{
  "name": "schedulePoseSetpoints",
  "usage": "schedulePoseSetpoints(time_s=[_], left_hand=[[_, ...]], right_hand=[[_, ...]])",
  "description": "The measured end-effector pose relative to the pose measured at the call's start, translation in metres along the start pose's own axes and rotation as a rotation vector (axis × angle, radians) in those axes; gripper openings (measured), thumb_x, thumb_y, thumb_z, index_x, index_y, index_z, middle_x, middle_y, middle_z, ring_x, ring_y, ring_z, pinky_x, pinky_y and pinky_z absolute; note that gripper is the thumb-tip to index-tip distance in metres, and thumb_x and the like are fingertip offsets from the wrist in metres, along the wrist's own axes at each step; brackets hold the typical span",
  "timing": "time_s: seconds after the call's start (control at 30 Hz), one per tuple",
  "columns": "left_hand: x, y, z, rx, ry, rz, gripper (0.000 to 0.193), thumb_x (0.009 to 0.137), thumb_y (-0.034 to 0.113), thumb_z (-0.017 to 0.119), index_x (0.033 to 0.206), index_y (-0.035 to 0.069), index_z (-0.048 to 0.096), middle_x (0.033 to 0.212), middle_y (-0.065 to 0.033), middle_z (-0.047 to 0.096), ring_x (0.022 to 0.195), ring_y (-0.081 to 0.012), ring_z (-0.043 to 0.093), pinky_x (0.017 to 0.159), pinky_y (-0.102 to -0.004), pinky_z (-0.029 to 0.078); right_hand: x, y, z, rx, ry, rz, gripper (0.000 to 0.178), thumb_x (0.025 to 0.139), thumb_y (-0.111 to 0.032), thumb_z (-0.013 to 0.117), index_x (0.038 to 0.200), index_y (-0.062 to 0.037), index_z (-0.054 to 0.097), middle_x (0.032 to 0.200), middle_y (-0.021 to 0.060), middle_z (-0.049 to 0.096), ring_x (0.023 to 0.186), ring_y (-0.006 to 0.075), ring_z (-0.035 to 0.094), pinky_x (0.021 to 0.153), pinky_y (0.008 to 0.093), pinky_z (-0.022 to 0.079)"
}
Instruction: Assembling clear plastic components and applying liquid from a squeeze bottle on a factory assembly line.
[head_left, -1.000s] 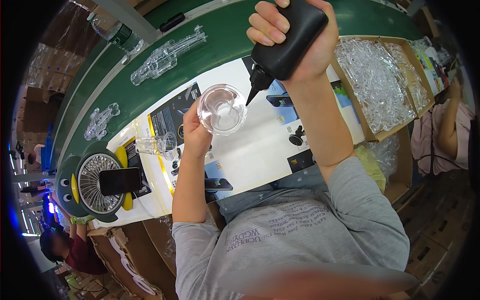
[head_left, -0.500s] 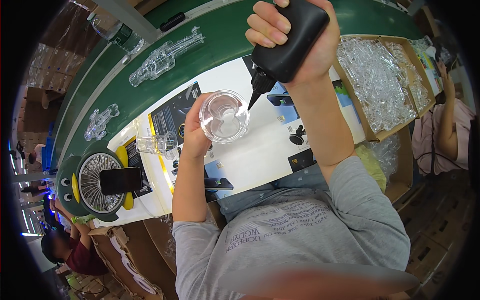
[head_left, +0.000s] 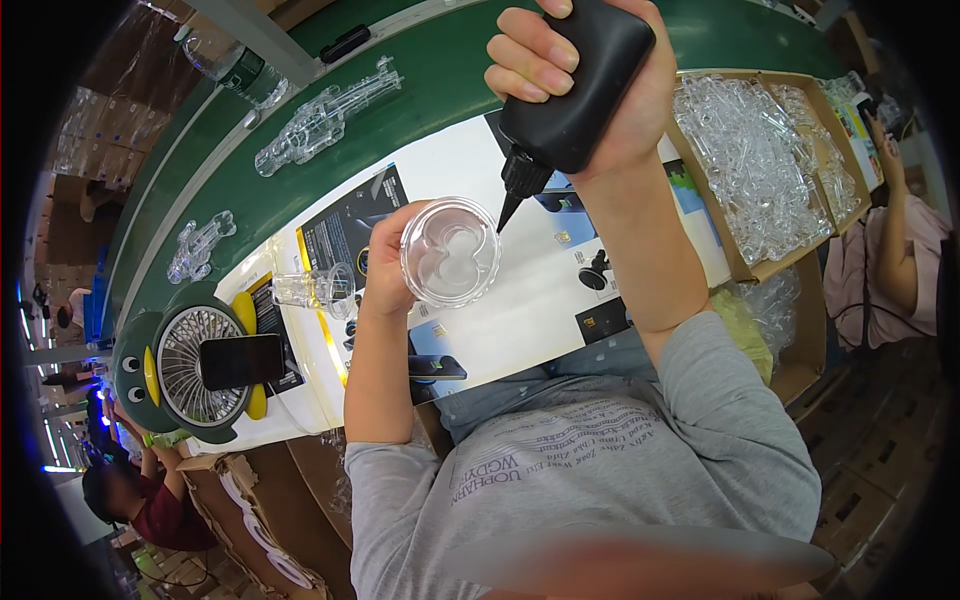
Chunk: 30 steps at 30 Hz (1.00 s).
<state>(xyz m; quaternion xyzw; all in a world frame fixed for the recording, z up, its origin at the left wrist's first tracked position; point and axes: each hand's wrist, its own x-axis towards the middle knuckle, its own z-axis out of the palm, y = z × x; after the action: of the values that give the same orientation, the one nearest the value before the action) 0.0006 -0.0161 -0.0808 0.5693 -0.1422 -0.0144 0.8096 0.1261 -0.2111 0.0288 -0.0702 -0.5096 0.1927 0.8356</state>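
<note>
Cup (head_left: 450, 262) gripped by left hand (head_left: 388, 264), mid-frame; bottle (head_left: 582, 95) by right hand (head_left: 638, 118), upper centre; nozzle (head_left: 523, 177) best steadied beside rim (head_left: 448, 302), pressure light.

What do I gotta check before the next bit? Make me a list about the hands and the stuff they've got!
1. Left hand has the cup: ok, its fingers hold the cup's left side.
2. Right hand has the bottle: ok, it is wrapped around it.
3. Nozzle aimed toward the cup: ok, its tip shows by the rim's right edge.
4. Nozzle not touching the rim: cannot tell from this one view.
5. Nozzle tip open: cannot tell, it is too small to see.
6. Sheet free of other pieces: not ok, a clear piece sits on its left part.
</note>
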Motion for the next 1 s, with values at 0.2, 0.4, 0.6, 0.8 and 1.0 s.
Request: schedulePoseSetpoints(time_s=[0.2, 0.4, 0.6, 0.8, 1.0], left_hand=[[0.001, -0.005, 0.002, 0.143, 0.067, -0.016, 0.049, 0.064, 0.029, 0.078, 0.091, -0.006, 0.058, 0.082, -0.0164, 0.065, 0.074, -0.0226, 0.066, 0.070, -0.0320, 0.055], [-0.001, -0.004, -0.002, 0.070, 0.043, -0.083, 0.038, 0.061, 0.020, 0.078, 0.083, -0.006, 0.060, 0.079, -0.0172, 0.065, 0.071, -0.0227, 0.065, 0.066, -0.0317, 0.055], [-0.004, -0.009, -0.014, 0.097, -0.071, -0.124, 0.042, 0.065, 0.016, 0.077, 0.097, -0.006, 0.062, 0.090, -0.0089, 0.065, 0.078, -0.0142, 0.061, 0.072, -0.0261, 0.049], [-0.005, -0.002, -0.001, 0.034, -0.036, -0.132, 0.042, 0.064, 0.027, 0.076, 0.084, -0.008, 0.062, 0.075, -0.0203, 0.064, 0.068, -0.0261, 0.065, 0.062, -0.0335, 0.054], [-0.003, 0.005, 0.002, -0.017, -0.228, -0.200, 0.044, 0.070, 0.029, 0.075, 0.092, -0.007, 0.063, 0.087, -0.0140, 0.067, 0.077, -0.0188, 0.065, 0.069, -0.0295, 0.052]], right_hand=[[-0.002, 0.000, 0.010, -0.094, 0.215, 0.010, 0.032, 0.089, -0.032, 0.035, 0.080, -0.0040, 0.046, 0.056, 0.0055, 0.042, 0.047, 0.0145, 0.040, 0.047, 0.0264, 0.037], [0.001, 0.001, 0.002, -0.041, -0.032, 0.039, 0.032, 0.089, -0.032, 0.034, 0.080, -0.0039, 0.046, 0.056, 0.0055, 0.042, 0.048, 0.0144, 0.040, 0.048, 0.0259, 0.038], [0.002, 0.004, 0.004, -0.059, -0.045, 0.058, 0.032, 0.090, -0.032, 0.033, 0.080, -0.0040, 0.045, 0.057, 0.0055, 0.043, 0.048, 0.0140, 0.040, 0.047, 0.0259, 0.038], [0.002, 0.004, 0.005, -0.098, -0.053, 0.076, 0.032, 0.090, -0.032, 0.033, 0.080, -0.0038, 0.045, 0.057, 0.0054, 0.042, 0.048, 0.0140, 0.040, 0.048, 0.0260, 0.038], [0.001, 0.003, 0.009, -0.155, -0.035, 0.100, 0.033, 0.091, -0.032, 0.033, 0.080, -0.0037, 0.045, 0.056, 0.0052, 0.042, 0.048, 0.0140, 0.040, 0.047, 0.0258, 0.038]])
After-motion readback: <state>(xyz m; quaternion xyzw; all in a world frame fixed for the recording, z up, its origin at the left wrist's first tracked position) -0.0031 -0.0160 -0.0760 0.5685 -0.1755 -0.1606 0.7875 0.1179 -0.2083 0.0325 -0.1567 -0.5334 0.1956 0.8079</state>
